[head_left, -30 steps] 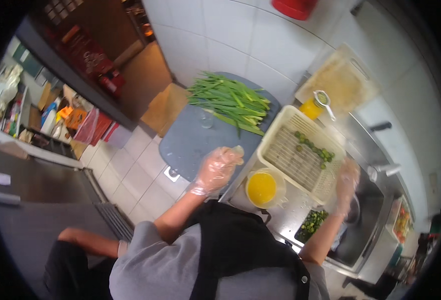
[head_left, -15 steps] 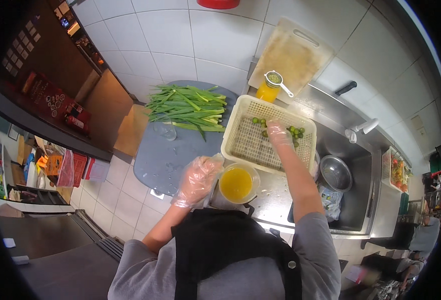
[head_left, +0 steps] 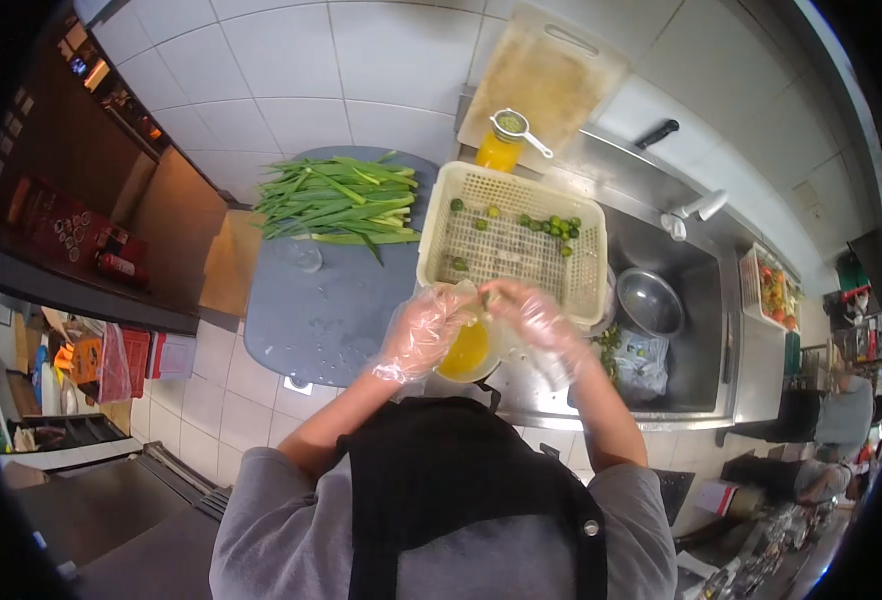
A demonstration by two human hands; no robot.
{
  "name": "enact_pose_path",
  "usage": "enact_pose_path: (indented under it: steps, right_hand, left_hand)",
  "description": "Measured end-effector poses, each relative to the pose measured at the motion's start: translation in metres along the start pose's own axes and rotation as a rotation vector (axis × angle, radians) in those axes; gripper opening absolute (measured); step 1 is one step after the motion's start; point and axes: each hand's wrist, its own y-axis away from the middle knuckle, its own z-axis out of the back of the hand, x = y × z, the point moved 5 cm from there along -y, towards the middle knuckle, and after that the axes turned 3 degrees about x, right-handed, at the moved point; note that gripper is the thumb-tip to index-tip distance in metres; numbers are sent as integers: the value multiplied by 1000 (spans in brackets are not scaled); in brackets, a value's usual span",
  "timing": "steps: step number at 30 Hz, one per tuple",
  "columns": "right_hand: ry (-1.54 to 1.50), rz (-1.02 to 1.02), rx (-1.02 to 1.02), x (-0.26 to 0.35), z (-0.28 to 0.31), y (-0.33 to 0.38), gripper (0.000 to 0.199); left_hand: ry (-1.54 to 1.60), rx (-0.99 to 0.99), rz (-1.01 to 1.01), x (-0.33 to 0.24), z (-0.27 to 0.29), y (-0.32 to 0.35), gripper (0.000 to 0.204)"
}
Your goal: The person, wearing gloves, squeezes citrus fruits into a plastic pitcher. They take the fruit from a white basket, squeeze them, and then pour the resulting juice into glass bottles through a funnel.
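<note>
White tiled wall (head_left: 391,50) runs behind the work area of this kitchen, beyond the cream basket (head_left: 521,180) that stands at its centre. To the basket's right is a steel sink (head_left: 701,370); to its left spreads a grey tabletop (head_left: 331,300), wet with drops. A worn cutting board (head_left: 551,75) leans on the wall behind the basket, while long green stalks (head_left: 346,200) lie on the tabletop left of it. The person's right hand (head_left: 536,315), which half a second ago was among the fruit, has left it and come to the basket's near edge, meeting the left hand (head_left: 436,325), so both gloved hands are now together over the tub (head_left: 495,357) of yellow liquid (head_left: 466,350) just in front of the basket. The left hand's fingers are bent, but whether they grip anything cannot be told; the right hand is blurred, with something small and greenish at its fingertips, its hold unclear. Small green fruit (head_left: 559,227) lie scattered inside the basket, most bunched toward its sink side.
</note>
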Motion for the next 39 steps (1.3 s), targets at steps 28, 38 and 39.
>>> enact_pose_path:
  steps: [28, 38, 39]
  right_hand:
    - [459, 55, -203, -33, -72, 28, 27]
    - [775, 211, -264, -31, -76, 30, 19]
    - [760, 221, -236, -33, -75, 31, 20]
  left_hand:
    - [47, 221, 221, 35, -29, 17, 26]
    - [15, 191, 22, 40, -32, 18, 20]
    - [5, 218, 81, 42, -32, 17, 20]
